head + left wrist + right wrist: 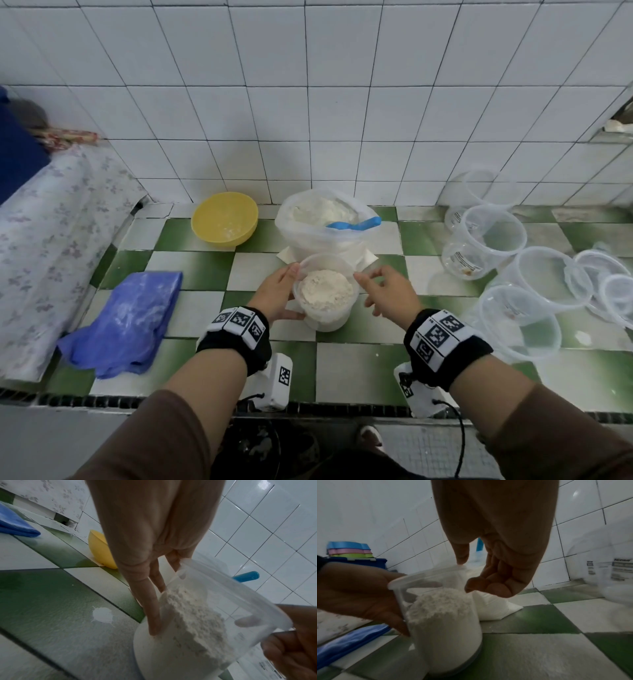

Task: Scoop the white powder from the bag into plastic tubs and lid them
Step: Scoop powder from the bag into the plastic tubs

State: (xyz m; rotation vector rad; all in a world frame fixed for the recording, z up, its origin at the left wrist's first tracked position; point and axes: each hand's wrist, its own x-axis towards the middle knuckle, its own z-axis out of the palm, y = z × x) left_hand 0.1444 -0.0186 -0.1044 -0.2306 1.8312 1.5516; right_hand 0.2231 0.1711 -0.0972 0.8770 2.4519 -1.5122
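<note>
A clear plastic tub [325,298] heaped with white powder stands on the tiled counter [359,370], just in front of the open powder bag [322,219]. A blue scoop [356,224] lies in the bag's mouth. My left hand [277,294] holds the tub's left wall, fingers [150,608] running down it and thumb round the near side. My right hand [387,291] hovers at the right rim with fingers [488,585] loosely curled and holding nothing; its thumb tip touches the rim. No lid is on the tub [443,615].
Several empty clear tubs [489,236] and lids [613,291] are spread at the right. A yellow bowl [224,219] sits back left, and a blue plastic sheet [126,318] lies at the left. The white tiled wall is close behind the bag.
</note>
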